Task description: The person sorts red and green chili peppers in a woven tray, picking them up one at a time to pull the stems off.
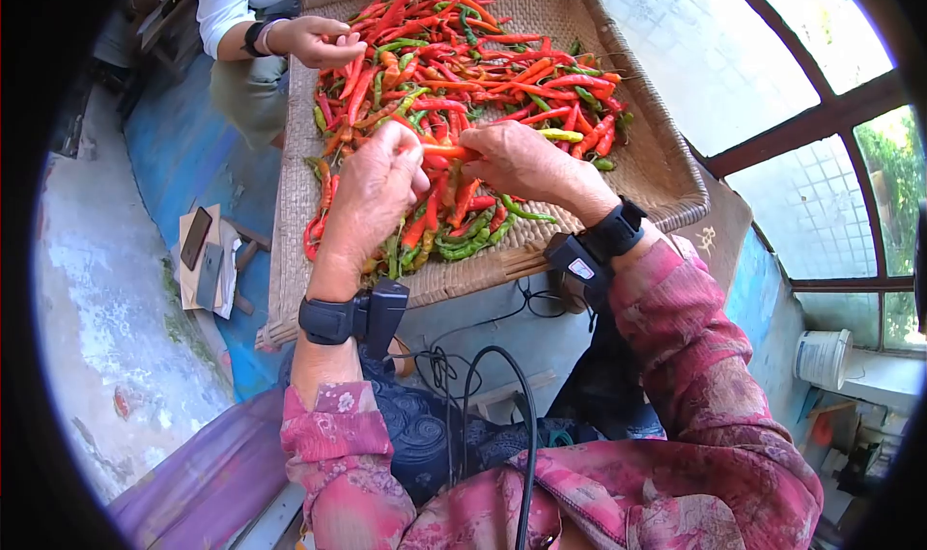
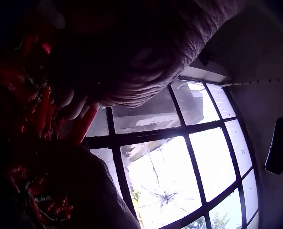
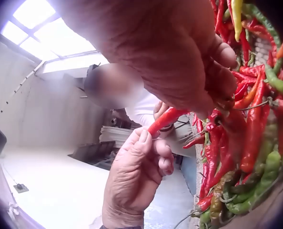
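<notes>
A red chili pepper [image 1: 447, 151] is stretched between my two hands over the woven tray [image 1: 676, 169]. My left hand [image 1: 372, 188] pinches one end of it between thumb and fingers, which shows plainly in the right wrist view. At the pepper's other end, my right hand [image 1: 536, 169] grips with curled fingers that hide that end. Beneath both hands lies a heap of chili peppers [image 1: 454, 96], mostly red with some green ones. In the left wrist view the hand is dark, and a bit of the red pepper shows below the fingers.
Across the tray, another person's hand [image 1: 319, 42] hovers at the heap's left side. Black cables [image 1: 526, 395] hang near my lap. To the left, a phone [image 1: 196, 238] lies on a small stand. Windows [image 1: 811, 193] line the right side, with a white bucket [image 1: 823, 359] below.
</notes>
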`<state>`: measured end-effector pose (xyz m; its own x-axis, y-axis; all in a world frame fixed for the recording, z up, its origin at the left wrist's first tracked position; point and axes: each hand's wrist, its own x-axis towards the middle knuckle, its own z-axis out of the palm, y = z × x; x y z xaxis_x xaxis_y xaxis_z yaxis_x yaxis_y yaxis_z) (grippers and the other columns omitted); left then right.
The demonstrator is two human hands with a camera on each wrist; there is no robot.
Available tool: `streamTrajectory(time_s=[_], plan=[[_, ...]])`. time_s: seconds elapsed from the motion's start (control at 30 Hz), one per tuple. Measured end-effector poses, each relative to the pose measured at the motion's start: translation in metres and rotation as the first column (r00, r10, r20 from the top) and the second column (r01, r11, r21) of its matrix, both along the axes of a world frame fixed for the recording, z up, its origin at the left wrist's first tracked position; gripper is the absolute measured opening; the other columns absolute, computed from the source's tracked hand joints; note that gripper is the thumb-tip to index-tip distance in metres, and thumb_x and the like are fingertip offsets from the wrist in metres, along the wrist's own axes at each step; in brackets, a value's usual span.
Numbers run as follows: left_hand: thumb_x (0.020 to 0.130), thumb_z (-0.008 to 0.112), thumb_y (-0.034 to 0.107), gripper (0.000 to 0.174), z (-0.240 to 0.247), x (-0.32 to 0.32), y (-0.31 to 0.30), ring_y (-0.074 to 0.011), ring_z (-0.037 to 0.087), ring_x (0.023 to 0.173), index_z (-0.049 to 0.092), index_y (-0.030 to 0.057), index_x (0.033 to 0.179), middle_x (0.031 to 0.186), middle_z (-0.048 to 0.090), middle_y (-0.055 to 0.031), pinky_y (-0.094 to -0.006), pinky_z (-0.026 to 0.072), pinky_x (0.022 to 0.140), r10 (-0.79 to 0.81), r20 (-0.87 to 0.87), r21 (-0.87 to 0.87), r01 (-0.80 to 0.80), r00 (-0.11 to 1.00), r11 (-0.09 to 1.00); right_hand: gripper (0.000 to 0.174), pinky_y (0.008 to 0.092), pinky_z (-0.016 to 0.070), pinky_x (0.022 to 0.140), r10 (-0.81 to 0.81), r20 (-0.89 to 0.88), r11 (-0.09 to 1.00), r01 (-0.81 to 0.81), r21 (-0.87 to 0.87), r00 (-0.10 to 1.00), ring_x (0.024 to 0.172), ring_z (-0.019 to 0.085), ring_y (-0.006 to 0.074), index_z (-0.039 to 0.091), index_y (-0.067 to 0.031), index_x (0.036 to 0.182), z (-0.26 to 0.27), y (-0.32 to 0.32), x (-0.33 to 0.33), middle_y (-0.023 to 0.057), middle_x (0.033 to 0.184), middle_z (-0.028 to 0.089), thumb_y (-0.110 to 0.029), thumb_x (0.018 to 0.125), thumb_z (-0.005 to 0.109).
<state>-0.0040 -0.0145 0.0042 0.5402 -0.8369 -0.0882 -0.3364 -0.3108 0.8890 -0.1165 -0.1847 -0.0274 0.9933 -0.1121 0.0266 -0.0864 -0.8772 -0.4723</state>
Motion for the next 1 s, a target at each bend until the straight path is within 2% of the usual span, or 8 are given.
streamTrajectory(time_s=[0.13,0.27,0.33,0.47,0.5,0.67,0.83,1.0], plan=[[0.092,0.05,0.017,0.015,-0.004,0.014,0.001,-0.0142,0.06,0.059,0.054,0.003,0.093,0.068,0.062,-0.0082,-0.0289,0.0475,0.055,0.114,0.079,-0.102,-0.106,0.99,0.989,0.023,0.0419,0.0473,0.065,-0.017,0.04,0.981,0.009,0.193,0.999,0.073,0.061,0.0348,0.058,0.0006,0.088,0.016,0.001,-0.001,0.0193,0.074,0.06,-0.022,0.083,0.06],[0.088,0.054,0.017,0.016,-0.01,0.016,0.002,-0.0219,0.063,0.066,0.055,0.0019,0.094,0.073,0.063,-0.0131,-0.0343,0.0489,0.063,0.202,0.202,-0.206,-0.159,0.958,0.965,0.026,0.0313,0.0494,0.054,-0.153,-0.03,0.856,0.148,0.496,0.988,0.061,0.06,0.0136,0.061,0.0003,0.084,0.017,-0.018,-0.001,0.0082,0.069,0.062,-0.025,0.086,0.061],[0.085,0.058,0.017,0.018,-0.007,0.009,0.001,-0.0265,0.063,0.069,0.056,0.0019,0.095,0.077,0.064,-0.0159,-0.0363,0.0488,0.065,0.021,0.302,0.017,-0.028,0.953,0.999,0.025,0.0216,0.0493,0.053,-0.177,-0.062,0.647,0.164,0.745,0.982,0.063,0.059,0.0077,0.06,-0.001,0.086,0.024,-0.018,-0.005,0.0032,0.073,0.063,-0.025,0.09,0.058],[0.081,0.063,0.02,0.025,-0.02,-0.007,-0.006,-0.0314,0.063,0.075,0.057,0.003,0.098,0.08,0.064,-0.0163,-0.0391,0.0482,0.068,-0.136,0.275,-0.001,0.142,0.952,0.99,0.023,0.0221,0.0505,0.058,-0.124,-0.077,0.504,0.129,0.854,0.989,0.065,0.059,0.0077,0.059,-0.0013,0.089,0.024,-0.015,-0.009,0.0032,0.077,0.064,-0.025,0.09,0.059],[0.08,0.065,0.017,0.029,-0.018,-0.012,-0.01,-0.0152,0.059,0.07,0.058,0.0026,0.103,0.078,0.062,-0.0071,-0.0307,0.0475,0.066,-0.146,0.316,0.048,0.138,0.938,0.989,0.023,0.022,0.051,0.06,-0.118,-0.091,0.46,0.135,0.877,0.989,0.066,0.06,0.0079,0.059,-0.0016,0.089,0.025,-0.013,-0.01,0.0033,0.078,0.064,-0.024,0.09,0.059],[0.075,0.069,0.023,0.035,-0.023,-0.015,-0.018,-0.0284,0.062,0.08,0.059,0.0042,0.104,0.089,0.062,-0.0157,-0.0372,0.0473,0.074,-0.226,0.19,0.052,0.22,0.955,0.974,0.028,0.0214,0.0526,0.067,0.013,-0.077,0.396,0.065,0.916,0.997,0.074,0.061,0.0078,0.056,-0.0007,0.106,0.02,-0.009,-0.012,0.0056,0.089,0.064,-0.024,0.091,0.058],[0.081,0.064,0.02,0.026,-0.026,-0.028,-0.025,-0.0128,0.059,0.072,0.063,0.0,0.097,0.082,0.063,-0.0081,-0.0298,0.0468,0.065,-0.172,-0.234,-0.138,0.143,0.957,0.98,0.022,0.0248,0.0541,0.065,-0.11,-0.041,0.238,0.066,0.969,0.993,0.071,0.062,0.0115,0.057,0.0011,0.096,0.024,-0.01,-0.013,0.009,0.085,0.065,-0.02,0.092,0.056],[0.085,0.059,0.018,0.021,-0.032,-0.02,-0.024,-0.0124,0.056,0.063,0.064,-0.0009,0.093,0.069,0.061,-0.0056,-0.028,0.0452,0.061,-0.187,-0.204,-0.068,0.177,0.961,0.982,0.021,0.0208,0.0498,0.057,-0.243,-0.091,0.308,0.166,0.937,0.966,0.064,0.058,0.0071,0.058,-0.002,0.09,0.02,-0.006,-0.009,0.0032,0.077,0.061,-0.023,0.09,0.058]])
